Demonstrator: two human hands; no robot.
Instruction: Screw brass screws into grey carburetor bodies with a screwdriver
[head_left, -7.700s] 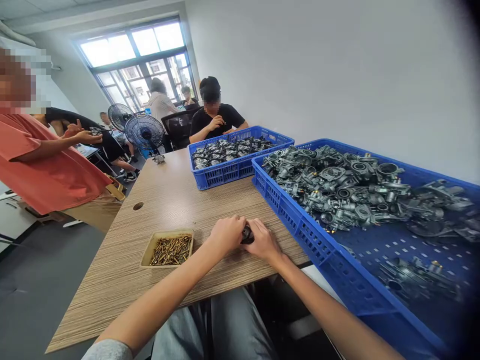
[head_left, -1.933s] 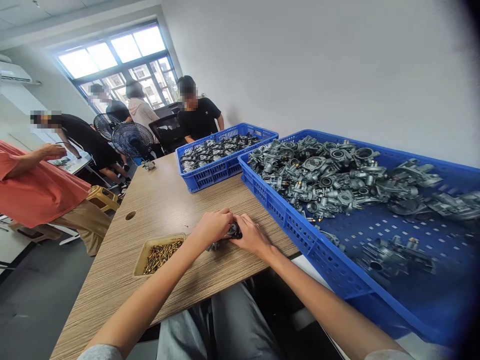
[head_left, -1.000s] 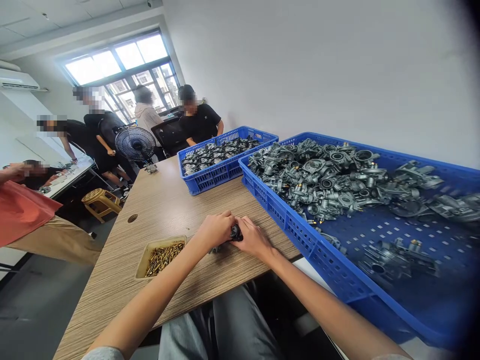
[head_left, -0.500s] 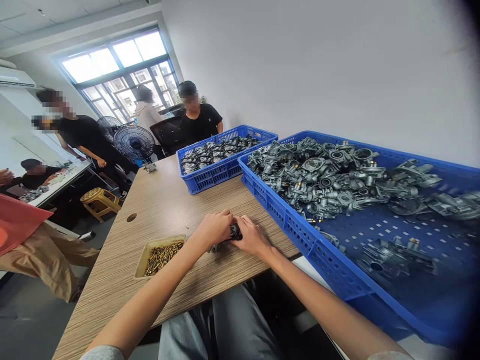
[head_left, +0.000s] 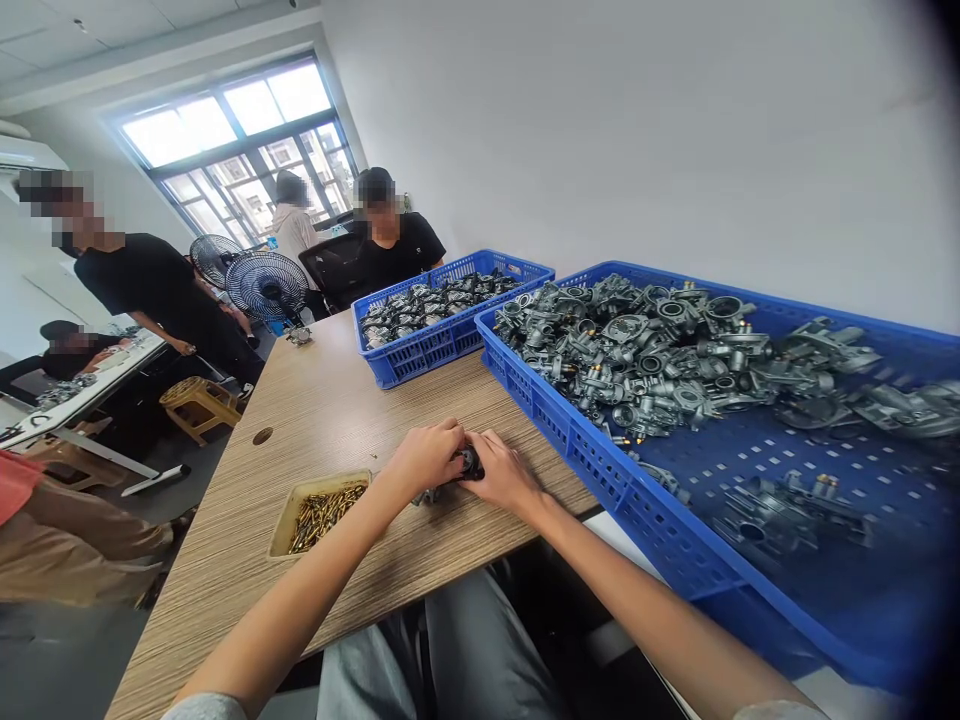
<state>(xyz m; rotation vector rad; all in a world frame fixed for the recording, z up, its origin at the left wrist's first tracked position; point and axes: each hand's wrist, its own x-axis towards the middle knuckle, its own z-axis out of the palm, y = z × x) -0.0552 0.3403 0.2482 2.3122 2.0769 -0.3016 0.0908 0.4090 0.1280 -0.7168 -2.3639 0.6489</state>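
Observation:
My left hand (head_left: 429,456) and my right hand (head_left: 502,474) meet over the wooden table, fingers curled round a carburetor (head_left: 471,463). Its black part shows between the hands, and a bit of grey metal sticks out under my left hand; the rest is covered by my fingers. Left of my left forearm sits a pale shallow tub (head_left: 280,530) of small brass pins (head_left: 327,516). On my right stands a large blue crate (head_left: 600,468) heaped with grey metal carburetor bodies (head_left: 637,350).
A second blue crate (head_left: 409,372) with rows of black-and-grey carburetors stands farther back. One lone metal part (head_left: 299,336) lies at the table's far end. A person in black (head_left: 405,245) sits beyond the crates. Fans (head_left: 268,285), a yellow stool (head_left: 199,408) and other people are at left.
My hands and the carburetor stay in nearly the same place. At left, the standing person in black and the person in the red top have shifted leftward.

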